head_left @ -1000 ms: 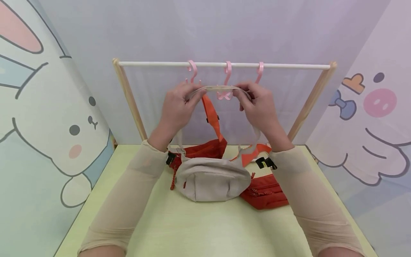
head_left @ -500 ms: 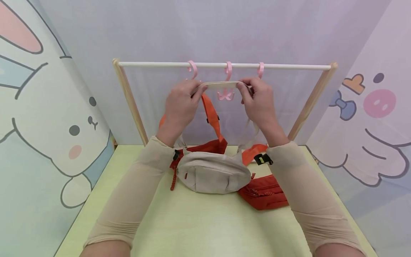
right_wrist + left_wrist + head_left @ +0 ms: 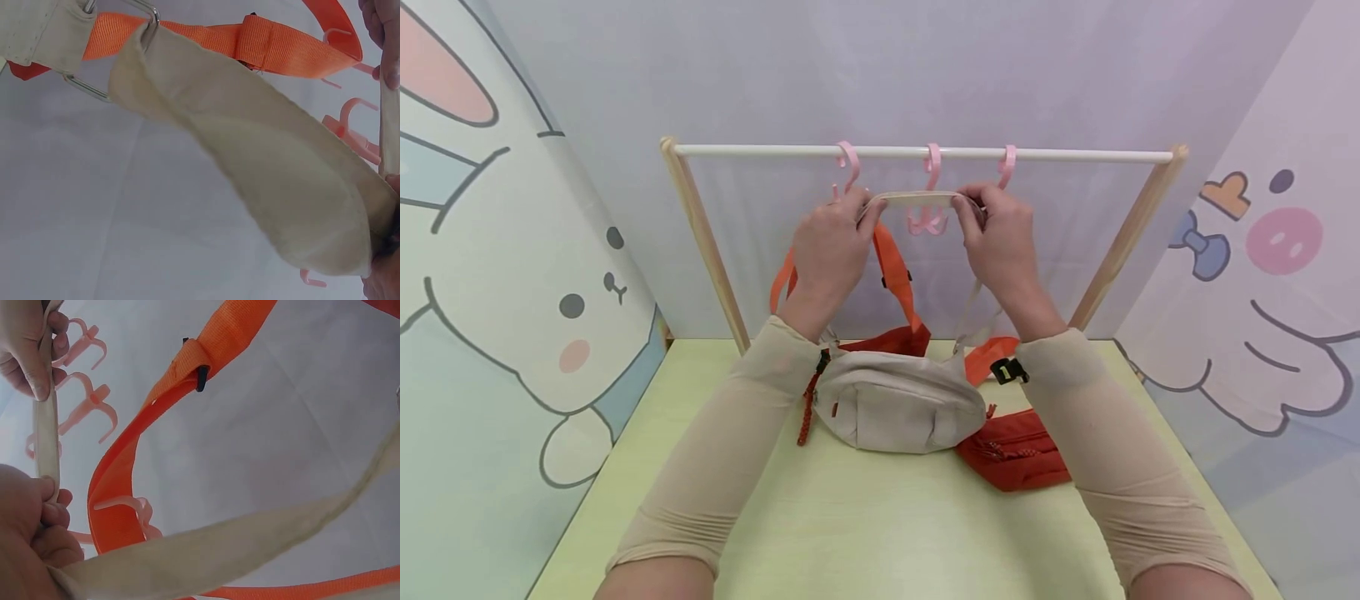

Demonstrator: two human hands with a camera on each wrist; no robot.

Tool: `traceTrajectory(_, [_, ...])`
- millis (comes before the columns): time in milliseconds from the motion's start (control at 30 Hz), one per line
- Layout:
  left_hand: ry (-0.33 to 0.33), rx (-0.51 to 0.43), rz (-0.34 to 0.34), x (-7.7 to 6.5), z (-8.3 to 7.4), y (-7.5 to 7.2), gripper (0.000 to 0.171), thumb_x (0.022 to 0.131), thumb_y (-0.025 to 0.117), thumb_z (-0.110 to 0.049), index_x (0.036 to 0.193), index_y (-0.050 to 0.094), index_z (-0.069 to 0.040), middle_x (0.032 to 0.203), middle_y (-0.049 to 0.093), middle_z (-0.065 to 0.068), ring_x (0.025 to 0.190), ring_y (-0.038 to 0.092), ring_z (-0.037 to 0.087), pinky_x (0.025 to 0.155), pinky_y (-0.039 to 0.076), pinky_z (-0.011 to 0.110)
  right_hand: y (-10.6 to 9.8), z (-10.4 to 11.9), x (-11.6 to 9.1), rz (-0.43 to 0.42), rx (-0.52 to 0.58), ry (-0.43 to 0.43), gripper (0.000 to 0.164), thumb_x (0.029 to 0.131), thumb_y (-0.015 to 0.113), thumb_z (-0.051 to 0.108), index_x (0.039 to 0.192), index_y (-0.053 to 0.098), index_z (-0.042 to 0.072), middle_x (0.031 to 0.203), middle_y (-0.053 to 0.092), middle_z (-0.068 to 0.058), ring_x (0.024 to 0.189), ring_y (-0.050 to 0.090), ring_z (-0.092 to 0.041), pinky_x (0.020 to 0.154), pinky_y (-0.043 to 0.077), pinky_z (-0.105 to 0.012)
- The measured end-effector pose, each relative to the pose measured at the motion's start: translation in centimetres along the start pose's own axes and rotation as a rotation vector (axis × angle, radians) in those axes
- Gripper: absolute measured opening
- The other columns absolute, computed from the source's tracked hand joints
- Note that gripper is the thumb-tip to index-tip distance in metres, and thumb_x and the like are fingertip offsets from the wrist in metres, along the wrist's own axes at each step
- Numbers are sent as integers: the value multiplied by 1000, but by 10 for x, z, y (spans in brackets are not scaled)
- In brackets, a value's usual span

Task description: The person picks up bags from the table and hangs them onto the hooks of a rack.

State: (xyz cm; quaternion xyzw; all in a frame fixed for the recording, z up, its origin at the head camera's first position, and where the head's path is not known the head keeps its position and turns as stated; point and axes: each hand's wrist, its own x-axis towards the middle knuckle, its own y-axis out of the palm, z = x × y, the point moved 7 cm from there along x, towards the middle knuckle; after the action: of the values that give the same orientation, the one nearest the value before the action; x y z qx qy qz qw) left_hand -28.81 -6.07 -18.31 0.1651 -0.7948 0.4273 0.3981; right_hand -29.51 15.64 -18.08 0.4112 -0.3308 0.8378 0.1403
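Note:
A beige waist bag hangs at the middle of the table's back, its strap raised to the height of the hooks. My left hand pinches this strap between thumb and fingers. A short way to the right, my right hand pinches it too, and the stretch between them is nearly straight. In the head view that stretch crosses in front of the middle pink hook, whose lower prongs show below it. Seen by the right wrist camera, the beige strap twists down to a metal ring.
Pink hooks hang on a white rail with wooden side posts. An orange strap loops over the left hook, with a red bag below. Another red bag lies on the table at right, partly behind my right sleeve.
The strap between my hands has straightened and my grips sit slightly farther apart at first. The beige bag has risen a little. My left hand has shifted slightly right.

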Motion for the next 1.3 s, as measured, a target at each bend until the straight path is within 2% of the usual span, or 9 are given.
traceTrajectory(333, [-9, 41, 12, -1, 3, 6, 33, 110, 61, -39, 97, 67, -9, 63, 48, 6, 56, 48, 27, 52, 37, 37, 4, -1, -1, 17, -33, -36, 27, 108, 64, 22, 112, 74, -4, 87, 68, -14, 70, 52, -21, 67, 39, -27])
traceTrajectory(633, [-6, 54, 23, -4, 2, 8, 33, 108, 64, -38, 102, 66, -6, 65, 54, 7, 56, 51, 26, 58, 43, 39, 7, -3, -6, 43, -60, -38, 27, 108, 65, 22, 114, 73, -3, 95, 72, -15, 72, 55, -24, 68, 44, -30])
traceTrajectory(767, [-4, 54, 32, -6, 3, 11, 34, 108, 64, -37, 113, 67, -4, 65, 55, 8, 54, 51, 26, 55, 44, 38, 8, -3, -8, 47, -71, -50, 25, 107, 66, 20, 115, 72, -3, 99, 74, -15, 72, 59, -22, 69, 50, -31])
traceTrajectory(900, [-25, 46, 48, -8, 5, 15, 39, 108, 63, -38, 129, 67, -5, 71, 60, 7, 54, 51, 25, 51, 44, 36, 10, -4, -9, 53, -78, -76, 24, 107, 67, 18, 114, 72, -4, 100, 74, -16, 74, 63, -22, 73, 56, -36])
traceTrajectory(933, [-33, 42, 51, -9, 6, 15, 39, 108, 64, -38, 129, 67, -6, 71, 61, 6, 53, 51, 24, 51, 43, 36, 11, -4, -9, 55, -79, -84, 24, 107, 67, 18, 114, 72, -4, 100, 75, -16, 74, 64, -23, 74, 57, -38])
traceTrajectory(1100, [-54, 40, 57, -13, 9, 17, 36, 108, 64, -38, 122, 68, -5, 68, 58, 6, 50, 48, 24, 49, 41, 36, 16, -6, -11, 70, -84, -91, 23, 106, 67, 17, 114, 71, -5, 98, 74, -17, 76, 65, -25, 79, 60, -41])
traceTrajectory(1167, [-59, 44, 61, -14, 10, 18, 35, 107, 65, -38, 114, 67, -4, 67, 54, 6, 51, 47, 24, 49, 40, 35, 17, -8, -12, 74, -88, -88, 22, 107, 67, 17, 114, 71, -4, 97, 73, -17, 77, 66, -25, 79, 60, -42])
traceTrajectory(1300, [-71, 41, 73, -19, 11, 20, 34, 108, 64, -39, 103, 64, -5, 65, 50, 6, 50, 45, 25, 49, 40, 35, 19, -9, -15, 80, -91, -88, 23, 107, 66, 17, 114, 71, -4, 94, 72, -16, 73, 64, -26, 74, 60, -40])
